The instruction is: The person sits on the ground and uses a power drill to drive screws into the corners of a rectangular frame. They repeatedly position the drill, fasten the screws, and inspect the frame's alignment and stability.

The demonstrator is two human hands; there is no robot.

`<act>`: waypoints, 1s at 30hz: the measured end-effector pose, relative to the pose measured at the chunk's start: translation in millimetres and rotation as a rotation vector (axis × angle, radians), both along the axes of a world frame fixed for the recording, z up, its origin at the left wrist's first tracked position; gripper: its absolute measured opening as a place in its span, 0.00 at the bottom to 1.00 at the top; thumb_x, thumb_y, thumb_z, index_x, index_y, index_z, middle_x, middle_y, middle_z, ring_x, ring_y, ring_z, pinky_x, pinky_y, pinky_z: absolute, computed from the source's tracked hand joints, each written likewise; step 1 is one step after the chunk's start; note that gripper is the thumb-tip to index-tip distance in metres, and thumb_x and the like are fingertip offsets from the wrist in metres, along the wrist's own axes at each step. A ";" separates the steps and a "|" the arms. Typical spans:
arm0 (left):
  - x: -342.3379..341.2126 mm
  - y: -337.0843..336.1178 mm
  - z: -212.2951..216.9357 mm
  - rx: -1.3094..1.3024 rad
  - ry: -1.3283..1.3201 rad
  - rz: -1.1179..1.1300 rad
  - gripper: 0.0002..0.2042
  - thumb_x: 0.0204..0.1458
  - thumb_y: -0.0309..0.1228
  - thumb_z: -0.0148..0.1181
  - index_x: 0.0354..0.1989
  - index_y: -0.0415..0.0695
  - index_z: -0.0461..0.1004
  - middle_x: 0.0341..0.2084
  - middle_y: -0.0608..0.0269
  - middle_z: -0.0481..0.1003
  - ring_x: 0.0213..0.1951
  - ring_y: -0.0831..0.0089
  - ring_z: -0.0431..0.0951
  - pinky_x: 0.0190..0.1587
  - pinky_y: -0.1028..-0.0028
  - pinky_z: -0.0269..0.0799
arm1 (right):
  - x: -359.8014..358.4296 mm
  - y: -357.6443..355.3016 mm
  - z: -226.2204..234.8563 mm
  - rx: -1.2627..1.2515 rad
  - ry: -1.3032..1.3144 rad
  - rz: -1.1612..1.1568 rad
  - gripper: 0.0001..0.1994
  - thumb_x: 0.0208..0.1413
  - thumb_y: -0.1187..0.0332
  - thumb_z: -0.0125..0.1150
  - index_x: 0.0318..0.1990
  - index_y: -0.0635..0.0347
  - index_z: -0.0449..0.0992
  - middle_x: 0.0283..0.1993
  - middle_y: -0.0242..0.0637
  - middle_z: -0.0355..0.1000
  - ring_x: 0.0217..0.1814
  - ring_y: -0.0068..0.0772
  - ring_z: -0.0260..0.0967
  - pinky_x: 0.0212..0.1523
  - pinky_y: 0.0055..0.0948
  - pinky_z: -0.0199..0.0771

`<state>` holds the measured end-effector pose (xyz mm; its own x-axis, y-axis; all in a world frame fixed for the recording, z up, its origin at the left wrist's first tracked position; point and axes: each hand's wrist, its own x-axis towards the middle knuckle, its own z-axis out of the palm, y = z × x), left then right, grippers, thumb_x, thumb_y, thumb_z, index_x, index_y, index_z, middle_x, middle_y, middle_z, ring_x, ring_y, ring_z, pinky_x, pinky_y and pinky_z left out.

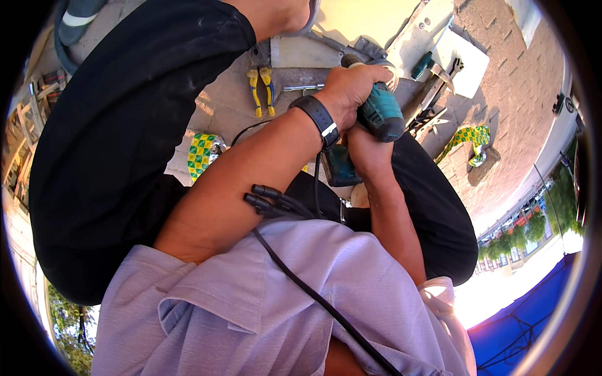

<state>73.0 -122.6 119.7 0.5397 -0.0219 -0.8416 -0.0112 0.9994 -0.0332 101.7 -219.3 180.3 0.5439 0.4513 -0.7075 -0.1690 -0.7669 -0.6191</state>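
Head view, near first: lilac short-sleeved shirt (263,301) filling the lower frame at 6 o'clock, thin black cable (313,294) running diagonally across it. Both forearms rising from there toward 12 o'clock, converging on one tool. Left hand (351,91), black wristband (321,119) on the wrist, wrapped fully closed over the top of a teal-and-black cordless power drill (379,113). Right hand (367,150) directly under it, closed around the drill's grip; fingers mostly hidden, trigger contact not tellable. Drill long axis pointing up-left toward 11 o'clock, nose end poking out just past the left knuckles, tip against or just above grey metal brackets (370,47) on a pale panel; contact not clear. Left hand nearer the nose, right nearer the battery base. Black-trousered knees (113,138) flanking at 9 and 4 o'clock. Further out: yellow-handled pliers (260,91) lying at 11 o'clock just left of the hands, apart from them; teal-handled screwdriver (421,64) at 1 o'clock; green-and-yellow checked cloth (202,155) at 9 o'clock. Nothing between drill nose and brackets.
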 end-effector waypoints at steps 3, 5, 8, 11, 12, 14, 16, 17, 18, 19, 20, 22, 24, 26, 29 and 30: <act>-0.9 2.8 3.0 0.008 0.028 -0.023 0.14 0.51 0.36 0.72 0.39 0.40 0.80 0.33 0.58 0.79 0.32 0.68 0.79 0.39 0.64 0.77 | -0.5 0.0 -0.8 0.014 -0.010 0.003 0.09 0.58 0.77 0.58 0.46 0.63 0.75 0.33 0.34 0.77 0.33 0.24 0.74 0.31 0.31 0.74; -0.4 1.6 3.9 0.022 0.045 -0.022 0.14 0.51 0.36 0.72 0.39 0.40 0.80 0.33 0.58 0.79 0.32 0.68 0.80 0.39 0.65 0.77 | 0.4 -1.9 -3.1 0.012 -0.022 0.011 0.09 0.58 0.77 0.58 0.46 0.63 0.75 0.33 0.34 0.77 0.33 0.24 0.74 0.32 0.31 0.74; 0.4 1.0 3.6 -0.002 0.039 -0.013 0.13 0.51 0.36 0.72 0.39 0.40 0.80 0.33 0.58 0.80 0.32 0.69 0.80 0.38 0.65 0.77 | 2.9 -8.7 -7.3 -0.031 0.009 0.025 0.09 0.58 0.76 0.58 0.47 0.63 0.75 0.34 0.34 0.77 0.34 0.25 0.74 0.32 0.31 0.74; -0.3 1.4 2.5 -0.016 0.000 -0.002 0.13 0.52 0.35 0.71 0.39 0.39 0.80 0.33 0.59 0.80 0.32 0.69 0.80 0.39 0.64 0.77 | 1.9 -8.6 -5.7 -0.009 0.026 0.010 0.10 0.58 0.76 0.58 0.47 0.63 0.75 0.34 0.34 0.77 0.34 0.25 0.75 0.33 0.31 0.74; -0.6 1.9 2.1 -0.015 -0.015 0.001 0.12 0.52 0.34 0.70 0.39 0.39 0.80 0.33 0.59 0.80 0.32 0.69 0.80 0.39 0.64 0.78 | 1.3 -7.7 -5.0 0.012 0.025 0.000 0.10 0.58 0.76 0.58 0.47 0.63 0.75 0.35 0.34 0.77 0.34 0.25 0.75 0.33 0.31 0.74; -0.1 2.8 4.2 0.004 0.014 -0.022 0.12 0.53 0.34 0.69 0.40 0.39 0.79 0.33 0.58 0.80 0.32 0.68 0.81 0.39 0.64 0.78 | 2.8 -8.0 -6.8 0.003 -0.014 0.028 0.11 0.58 0.77 0.58 0.48 0.64 0.75 0.35 0.34 0.77 0.35 0.26 0.75 0.34 0.31 0.75; 0.2 1.6 3.7 0.008 0.026 -0.025 0.12 0.54 0.34 0.69 0.41 0.38 0.79 0.34 0.58 0.80 0.33 0.68 0.81 0.39 0.64 0.79 | 3.0 -8.0 -6.3 0.007 -0.018 0.038 0.12 0.58 0.77 0.58 0.49 0.64 0.74 0.36 0.35 0.77 0.36 0.27 0.75 0.35 0.32 0.75; 0.5 0.1 1.9 0.002 0.024 -0.017 0.13 0.54 0.34 0.69 0.41 0.38 0.79 0.34 0.58 0.80 0.33 0.67 0.81 0.39 0.65 0.79 | 3.0 -7.0 -4.4 0.016 -0.001 0.033 0.13 0.57 0.78 0.58 0.50 0.64 0.74 0.37 0.35 0.77 0.37 0.28 0.76 0.36 0.32 0.76; 0.1 -1.7 0.5 -0.004 0.022 -0.008 0.13 0.54 0.34 0.69 0.42 0.38 0.79 0.34 0.57 0.80 0.33 0.67 0.82 0.39 0.65 0.79 | 2.6 -6.8 -3.2 0.025 0.016 0.028 0.13 0.57 0.78 0.58 0.50 0.64 0.74 0.37 0.36 0.78 0.38 0.28 0.76 0.36 0.32 0.76; 0.0 -1.4 0.1 -0.013 0.009 0.001 0.13 0.54 0.34 0.69 0.42 0.38 0.79 0.35 0.57 0.81 0.34 0.67 0.82 0.39 0.65 0.79 | 2.1 -8.4 -6.0 0.041 0.004 0.021 0.13 0.57 0.78 0.58 0.51 0.64 0.74 0.38 0.36 0.78 0.39 0.28 0.76 0.37 0.33 0.76; -0.2 -1.1 -0.1 -0.021 -0.004 0.010 0.13 0.54 0.34 0.69 0.43 0.38 0.78 0.35 0.57 0.81 0.34 0.66 0.82 0.39 0.65 0.79 | 1.1 -11.4 -10.3 0.058 -0.007 0.013 0.14 0.57 0.78 0.58 0.51 0.64 0.74 0.39 0.36 0.78 0.40 0.29 0.76 0.38 0.33 0.76; -0.8 -0.5 -0.7 -0.029 -0.016 0.018 0.14 0.54 0.34 0.68 0.43 0.37 0.78 0.35 0.56 0.81 0.34 0.66 0.82 0.39 0.65 0.79 | 1.1 -12.1 -13.4 0.042 -0.036 0.028 0.14 0.57 0.78 0.58 0.51 0.64 0.74 0.40 0.37 0.78 0.42 0.29 0.76 0.40 0.33 0.77; -1.5 0.1 -1.5 -0.027 -0.014 0.017 0.14 0.54 0.33 0.68 0.44 0.36 0.78 0.35 0.56 0.81 0.34 0.65 0.83 0.40 0.64 0.80 | 0.9 -11.0 -12.4 -0.002 -0.050 0.053 0.15 0.56 0.78 0.59 0.52 0.64 0.74 0.41 0.37 0.78 0.43 0.30 0.76 0.41 0.33 0.77; -1.5 1.2 2.4 -0.024 -0.015 0.002 0.14 0.54 0.33 0.68 0.44 0.36 0.77 0.35 0.56 0.80 0.34 0.65 0.83 0.40 0.63 0.80 | 1.7 -10.3 -9.8 -0.003 -0.027 0.031 0.16 0.56 0.78 0.59 0.53 0.65 0.74 0.42 0.38 0.78 0.44 0.31 0.77 0.43 0.34 0.77; -1.6 2.9 7.9 -0.015 0.004 0.000 0.14 0.54 0.32 0.68 0.43 0.36 0.77 0.35 0.55 0.80 0.34 0.64 0.83 0.40 0.63 0.81 | 1.6 -15.6 -12.0 0.016 -0.025 0.020 0.17 0.56 0.77 0.59 0.54 0.65 0.74 0.43 0.39 0.79 0.45 0.32 0.78 0.44 0.34 0.77; -1.8 3.1 9.1 -0.011 0.014 0.002 0.14 0.54 0.32 0.69 0.43 0.36 0.77 0.35 0.55 0.80 0.34 0.64 0.83 0.40 0.62 0.81 | 2.0 -14.6 -13.3 0.015 -0.030 0.025 0.17 0.56 0.77 0.59 0.54 0.65 0.74 0.44 0.40 0.79 0.45 0.32 0.78 0.44 0.34 0.77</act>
